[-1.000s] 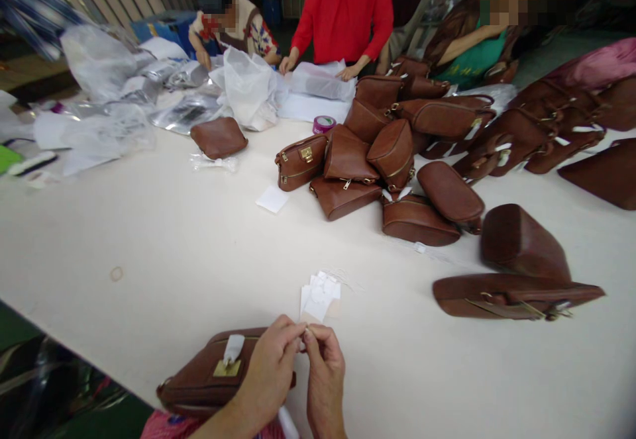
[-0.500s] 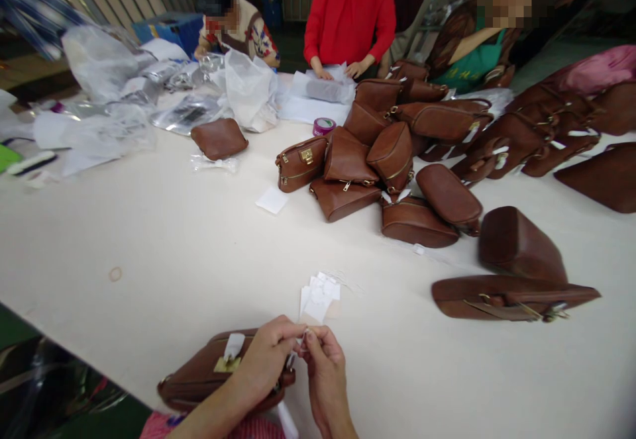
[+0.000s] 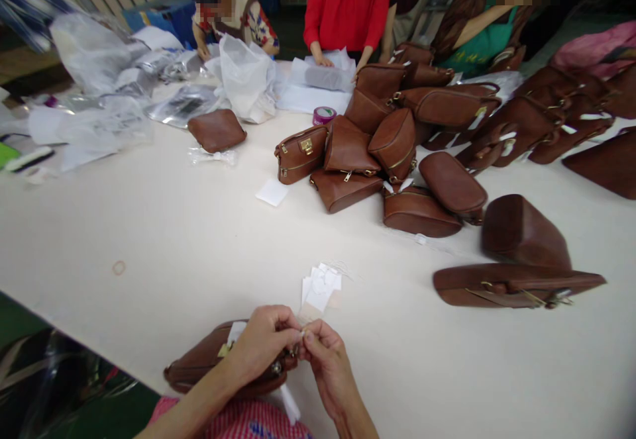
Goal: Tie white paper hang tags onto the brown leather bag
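White table [image 3: 149, 227] stretched ahead, brown bags [image 3: 377, 154] heaped beyond. At its near edge, left hand [image 3: 261, 346] and right hand [image 3: 325, 366] met fingertip to fingertip, pinching something tiny over a brown purse [image 3: 199, 363], paper tags [image 3: 320, 287] just beyond.

Smooth brown, probably faux-leather bag [image 3: 209, 363] with brass-coloured metal clasp, matt white paper tags [image 3: 320, 288], matt cream tabletop [image 3: 199, 240]

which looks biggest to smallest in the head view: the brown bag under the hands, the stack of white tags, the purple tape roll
1. brown bag
2. stack of white tags
3. purple tape roll, though it lies far from the camera, so its rank against the tags is unsure.
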Available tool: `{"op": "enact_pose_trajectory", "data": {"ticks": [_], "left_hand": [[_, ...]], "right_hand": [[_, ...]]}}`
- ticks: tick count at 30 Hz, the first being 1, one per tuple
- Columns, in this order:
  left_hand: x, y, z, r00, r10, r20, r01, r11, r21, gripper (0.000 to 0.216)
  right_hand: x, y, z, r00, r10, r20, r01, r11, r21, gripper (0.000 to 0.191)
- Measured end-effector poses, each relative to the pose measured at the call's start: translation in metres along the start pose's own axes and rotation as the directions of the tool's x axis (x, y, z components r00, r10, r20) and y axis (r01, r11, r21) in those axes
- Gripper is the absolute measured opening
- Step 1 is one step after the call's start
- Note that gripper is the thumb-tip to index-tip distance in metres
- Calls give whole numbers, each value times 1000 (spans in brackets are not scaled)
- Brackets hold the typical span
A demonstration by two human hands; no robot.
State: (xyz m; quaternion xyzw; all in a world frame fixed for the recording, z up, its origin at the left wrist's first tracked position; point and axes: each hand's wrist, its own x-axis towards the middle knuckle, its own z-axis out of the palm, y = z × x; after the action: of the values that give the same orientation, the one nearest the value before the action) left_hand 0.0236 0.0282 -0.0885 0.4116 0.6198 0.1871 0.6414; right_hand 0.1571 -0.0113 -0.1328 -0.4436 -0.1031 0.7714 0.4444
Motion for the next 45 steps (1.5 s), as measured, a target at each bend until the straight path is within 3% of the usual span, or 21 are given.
{"op": "enact_pose_trajectory", "data": {"ticks": [8,17,27,33,38,41,45], "left_hand": [[-2,2,-3,999,-15,52,11,998,68,9],[-2,1,-10,985,-71,154,69,997,17,19],[-6,2,-8,990,-59,127,56,998,29,16],[-5,-10,-5,994,-64,92,58,996,66,18],[-4,-8,-1,996,-53,72,43,990,132,17],[-9,10,-17,993,58,107,-84,964,252,15],[-33,18,-77,963,261,65,-259,838,480,30]], "right_hand": [[-3,-3,-1,995,0,96,1,1000,-7,32],[-7,-6,-3,992,111,53,-112,993,28,33],[-9,-4,-3,994,92,57,-89,995,-49,32],[-8,2,-8,997,29,76,-19,991,-130,34],[-6,-7,-4,997,9,75,9,972,-233,33],[-5,-13,-7,997,-3,71,25,947,-319,30],[-9,-3,-35,996,-50,-79,6,878,-479,40]]}}
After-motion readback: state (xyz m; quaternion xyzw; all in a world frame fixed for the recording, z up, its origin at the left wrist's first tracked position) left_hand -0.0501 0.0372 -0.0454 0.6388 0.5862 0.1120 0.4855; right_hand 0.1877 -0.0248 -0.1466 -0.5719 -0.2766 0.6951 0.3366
